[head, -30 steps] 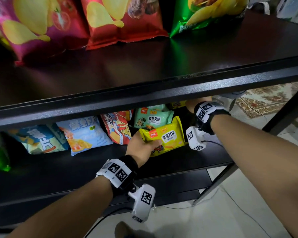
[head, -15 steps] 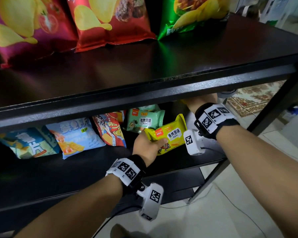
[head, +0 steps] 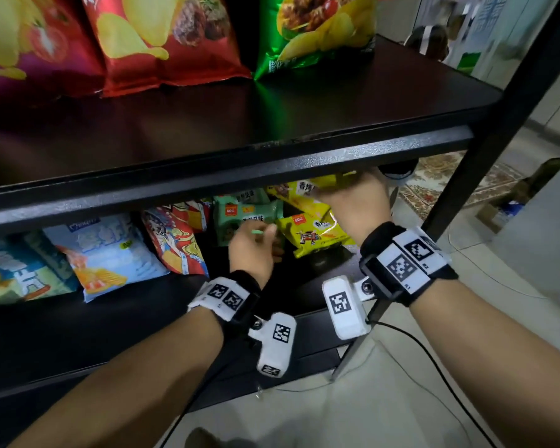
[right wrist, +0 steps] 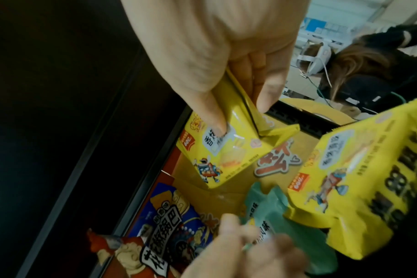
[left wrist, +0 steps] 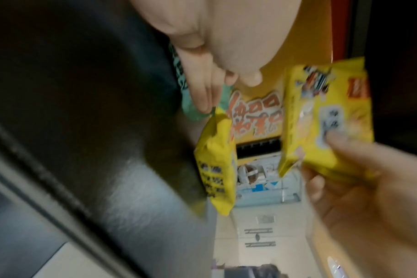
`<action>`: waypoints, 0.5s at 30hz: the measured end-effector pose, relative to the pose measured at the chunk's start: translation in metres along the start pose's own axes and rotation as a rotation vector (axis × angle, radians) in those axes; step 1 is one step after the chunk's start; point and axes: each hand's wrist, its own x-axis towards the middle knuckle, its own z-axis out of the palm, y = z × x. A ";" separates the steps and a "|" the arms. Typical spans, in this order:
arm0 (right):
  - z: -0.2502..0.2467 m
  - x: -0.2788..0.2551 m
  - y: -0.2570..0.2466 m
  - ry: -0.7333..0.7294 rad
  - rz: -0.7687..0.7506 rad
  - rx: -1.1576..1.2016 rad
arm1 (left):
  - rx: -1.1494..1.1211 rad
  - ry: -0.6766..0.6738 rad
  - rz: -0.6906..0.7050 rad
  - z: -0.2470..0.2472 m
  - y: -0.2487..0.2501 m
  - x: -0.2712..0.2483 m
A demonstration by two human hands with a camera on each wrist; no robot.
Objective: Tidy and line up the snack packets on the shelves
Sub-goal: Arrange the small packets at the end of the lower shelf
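On the lower shelf, my left hand pinches the top edge of a pale green packet, which leans at the back. The left wrist view shows my left hand with its fingers along that green packet. Just right of it, a yellow packet stands free on the shelf. My right hand holds a second yellow packet up under the top shelf's front rail. In the right wrist view my right hand pinches this second yellow packet between thumb and fingers.
Further left on the lower shelf lean a red patterned packet and two blue packets. Pink, red and green chip bags stand on the top shelf. A black upright post bounds the right. A person sits beyond.
My left hand has let go of the yellow packet, which now stands on the shelf, and moved left to the green one. My right hand has brought a second yellow packet into view.
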 end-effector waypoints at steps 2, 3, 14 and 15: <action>0.004 -0.007 0.002 -0.037 -0.046 -0.038 | -0.179 0.015 0.021 -0.017 0.010 -0.003; 0.006 -0.011 0.006 -0.075 -0.054 -0.057 | -0.226 0.007 0.056 -0.026 0.014 -0.005; 0.053 -0.062 0.019 -0.481 0.100 0.447 | -0.292 -0.223 -0.022 -0.084 0.001 -0.035; 0.062 -0.068 0.021 -0.477 0.125 0.472 | -0.331 -0.207 -0.046 -0.087 -0.005 -0.037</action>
